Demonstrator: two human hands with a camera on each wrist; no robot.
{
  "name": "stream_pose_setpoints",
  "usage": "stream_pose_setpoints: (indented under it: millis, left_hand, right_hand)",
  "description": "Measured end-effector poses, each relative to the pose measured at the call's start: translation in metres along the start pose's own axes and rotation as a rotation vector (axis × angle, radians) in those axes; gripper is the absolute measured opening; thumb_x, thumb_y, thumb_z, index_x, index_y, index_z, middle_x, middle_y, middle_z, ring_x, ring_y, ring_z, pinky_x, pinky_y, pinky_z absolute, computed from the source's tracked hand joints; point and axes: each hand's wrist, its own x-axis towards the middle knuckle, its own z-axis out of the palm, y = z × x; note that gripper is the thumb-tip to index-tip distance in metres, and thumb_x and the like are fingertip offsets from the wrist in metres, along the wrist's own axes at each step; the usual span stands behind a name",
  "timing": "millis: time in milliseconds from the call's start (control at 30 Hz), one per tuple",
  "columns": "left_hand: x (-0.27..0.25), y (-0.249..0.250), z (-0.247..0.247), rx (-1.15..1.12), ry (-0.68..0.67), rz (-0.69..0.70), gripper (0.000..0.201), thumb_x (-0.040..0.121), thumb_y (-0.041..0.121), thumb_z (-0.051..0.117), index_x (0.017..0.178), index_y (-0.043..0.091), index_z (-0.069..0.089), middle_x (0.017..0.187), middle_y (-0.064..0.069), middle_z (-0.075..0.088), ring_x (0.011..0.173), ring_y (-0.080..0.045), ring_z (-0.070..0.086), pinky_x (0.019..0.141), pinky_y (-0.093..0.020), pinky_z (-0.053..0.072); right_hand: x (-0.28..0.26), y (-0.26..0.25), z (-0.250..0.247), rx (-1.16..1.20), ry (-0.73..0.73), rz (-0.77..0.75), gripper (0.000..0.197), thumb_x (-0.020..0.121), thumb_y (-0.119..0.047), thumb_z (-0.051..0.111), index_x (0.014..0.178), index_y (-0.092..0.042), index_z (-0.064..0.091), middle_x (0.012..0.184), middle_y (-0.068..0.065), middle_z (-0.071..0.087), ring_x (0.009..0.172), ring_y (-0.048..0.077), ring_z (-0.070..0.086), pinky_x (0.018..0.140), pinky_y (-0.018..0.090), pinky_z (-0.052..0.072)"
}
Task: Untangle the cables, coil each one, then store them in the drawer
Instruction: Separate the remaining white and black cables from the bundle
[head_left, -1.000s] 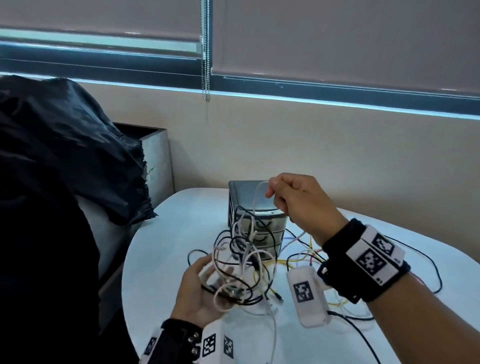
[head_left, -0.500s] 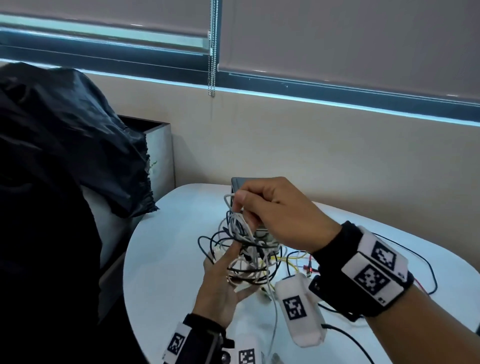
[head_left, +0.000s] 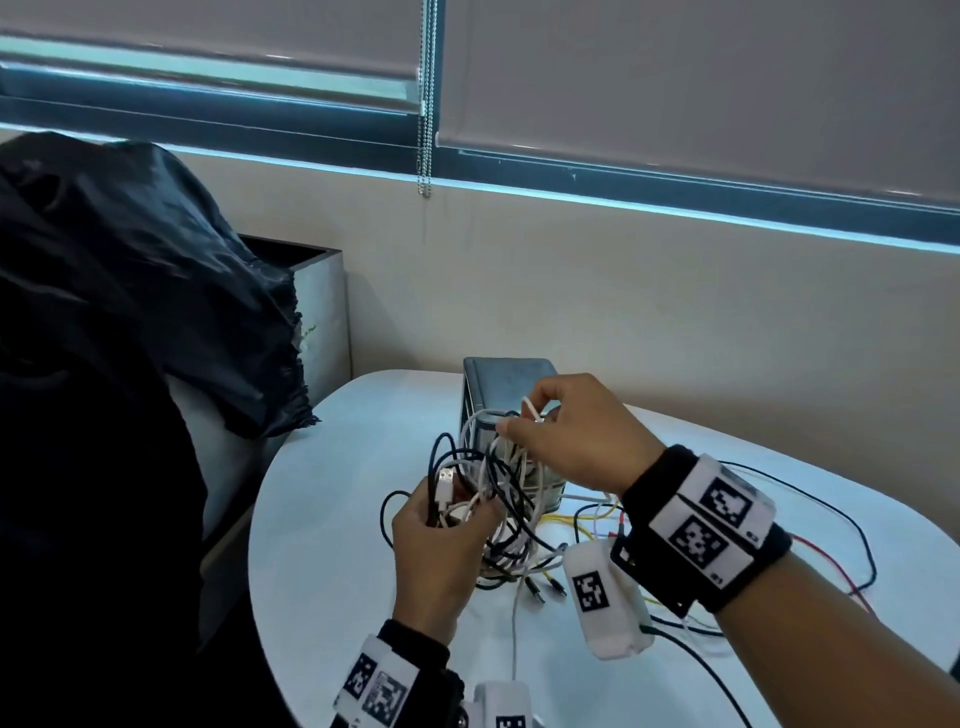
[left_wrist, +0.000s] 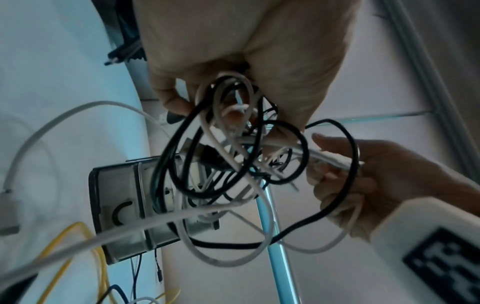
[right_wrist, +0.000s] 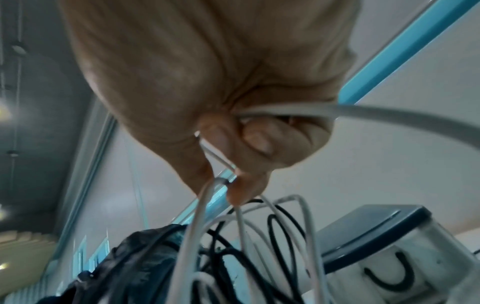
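A tangle of black and white cables (head_left: 498, 499) hangs above the white table (head_left: 332, 519) in front of a small grey drawer unit (head_left: 506, 379). My left hand (head_left: 436, 540) grips the bundle low on its left side, fingers curled round several strands (left_wrist: 228, 107). My right hand (head_left: 566, 431) pinches one white cable (head_left: 532, 410) at the top of the tangle, thumb and fingers closed on it (right_wrist: 221, 181). The drawer unit (left_wrist: 124, 205) shows a curved black handle (right_wrist: 389, 279) on its front. Its drawers look closed.
Loose yellow (head_left: 576, 519), red (head_left: 831, 561) and black (head_left: 852, 525) wires lie on the table to the right. A black plastic bag (head_left: 130, 291) fills the left side beside a grey bin (head_left: 322, 306). A wall and window blinds stand behind the table.
My left hand has risen and closed round the bundle. My right hand came down to the tangle, then shifted right with the white cable pinched.
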Motion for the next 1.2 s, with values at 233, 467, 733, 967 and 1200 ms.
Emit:
stream_pose_setpoints:
  millis: [233, 467, 733, 967, 1200]
  left_hand:
    - [0.008, -0.003, -0.011, 0.043, 0.115, 0.033, 0.024, 0.072, -0.001, 0.084, 0.082, 0.005, 0.063, 0.068, 0.002, 0.065, 0.062, -0.011, 0.056, 0.058, -0.021, 0.049]
    - [0.019, -0.016, -0.027, 0.082, 0.13, -0.095, 0.03, 0.067, -0.004, 0.086, 0.076, 0.011, 0.061, 0.06, 0.006, 0.061, 0.056, -0.013, 0.055, 0.052, -0.023, 0.047]
    - [0.041, -0.031, -0.059, -0.021, 0.368, -0.261, 0.034, 0.075, 0.01, 0.086, 0.077, 0.016, 0.052, 0.059, 0.0, 0.045, 0.051, -0.019, 0.039, 0.048, -0.024, 0.036]
    - [0.055, -0.023, -0.091, -0.135, 0.551, -0.306, 0.038, 0.08, 0.006, 0.08, 0.076, 0.021, 0.046, 0.065, -0.003, 0.052, 0.032, -0.007, 0.038, 0.034, -0.014, 0.032]
    - [0.05, -0.016, -0.079, -0.172, 0.516, -0.134, 0.032, 0.081, 0.013, 0.081, 0.076, 0.019, 0.05, 0.068, -0.003, 0.054, 0.043, -0.012, 0.037, 0.036, -0.018, 0.032]
  right_hand:
    - [0.006, 0.016, -0.01, 0.15, 0.3, -0.069, 0.043, 0.102, -0.031, 0.047, 0.072, -0.003, 0.062, 0.067, 0.013, 0.059, 0.059, 0.024, 0.052, 0.061, 0.033, 0.041]
    - [0.006, 0.017, -0.033, 0.764, 0.47, 0.076, 0.039, 0.103, -0.022, 0.046, 0.067, -0.008, 0.05, 0.08, 0.01, 0.075, 0.057, 0.02, 0.066, 0.047, 0.025, 0.05]
    - [0.002, 0.042, -0.064, 0.87, 0.694, 0.148, 0.041, 0.103, -0.024, 0.043, 0.063, -0.012, 0.046, 0.075, 0.006, 0.072, 0.052, 0.018, 0.065, 0.049, 0.026, 0.048]
    - [-0.002, 0.056, -0.077, 0.989, 0.864, 0.169, 0.041, 0.103, -0.027, 0.044, 0.063, -0.015, 0.045, 0.066, 0.001, 0.07, 0.05, 0.015, 0.063, 0.044, 0.021, 0.047]
    - [0.0, 0.058, -0.054, 0.801, 0.624, 0.196, 0.025, 0.088, -0.008, 0.057, 0.065, -0.007, 0.047, 0.067, 0.014, 0.07, 0.034, 0.021, 0.042, 0.038, 0.02, 0.03]
